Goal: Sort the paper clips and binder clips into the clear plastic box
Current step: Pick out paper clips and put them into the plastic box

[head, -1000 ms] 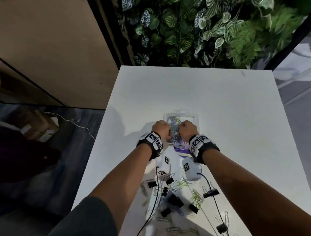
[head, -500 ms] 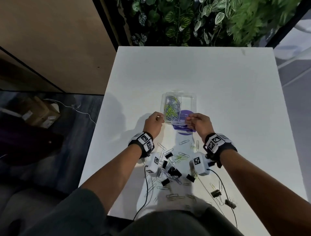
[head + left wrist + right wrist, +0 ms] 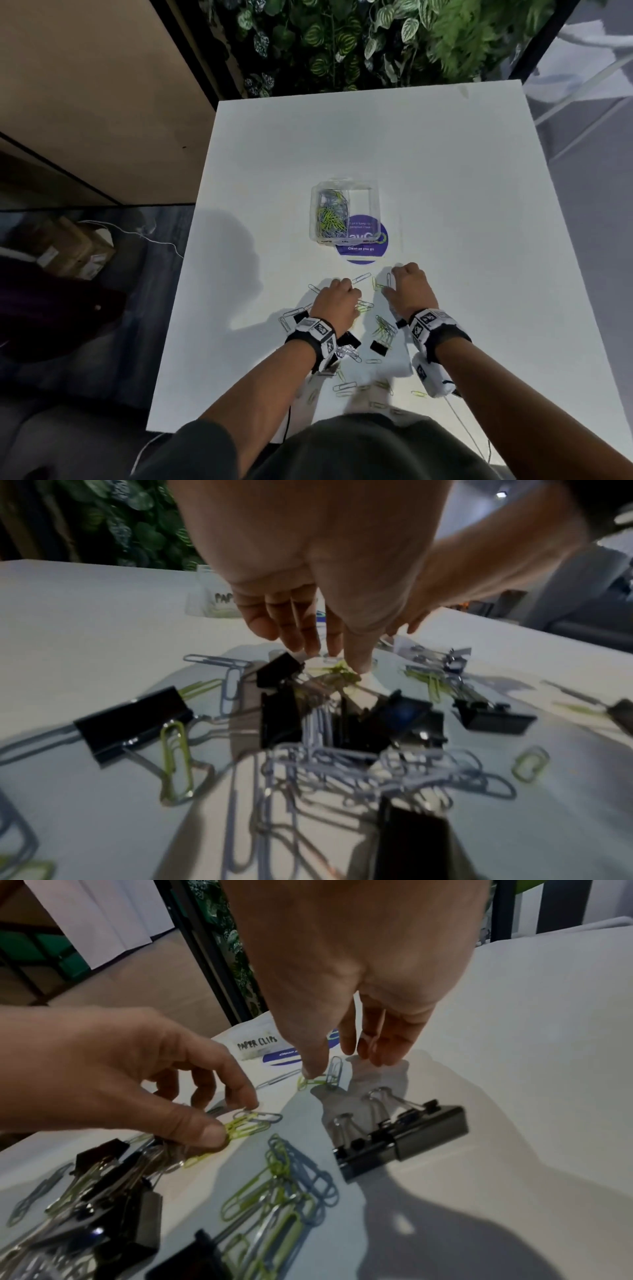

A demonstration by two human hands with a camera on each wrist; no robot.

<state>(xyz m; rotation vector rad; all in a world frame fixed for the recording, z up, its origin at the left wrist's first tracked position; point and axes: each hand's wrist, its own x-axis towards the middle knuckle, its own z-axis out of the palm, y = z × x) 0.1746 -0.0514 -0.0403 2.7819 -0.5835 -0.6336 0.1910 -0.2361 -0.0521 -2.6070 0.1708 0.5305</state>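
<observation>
Left hand (image 3: 137, 1074) fingers pinching green paper clips (image 3: 245, 1127); right hand (image 3: 409, 291) fingers spread, pressing clip (image 3: 334, 1073) on surface (image 3: 445, 192) to gather; box (image 3: 371, 198) far.

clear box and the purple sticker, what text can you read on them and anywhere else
"PAPER CLIPS": handwritten on a label on the clear plastic box.
"Clean as you go": white print on the round purple sticker on the table.
Small lines and logo higher on the sticker: too blurred to read.
Black-and-white square markers on the wristbands: patterns, no words.
</observation>
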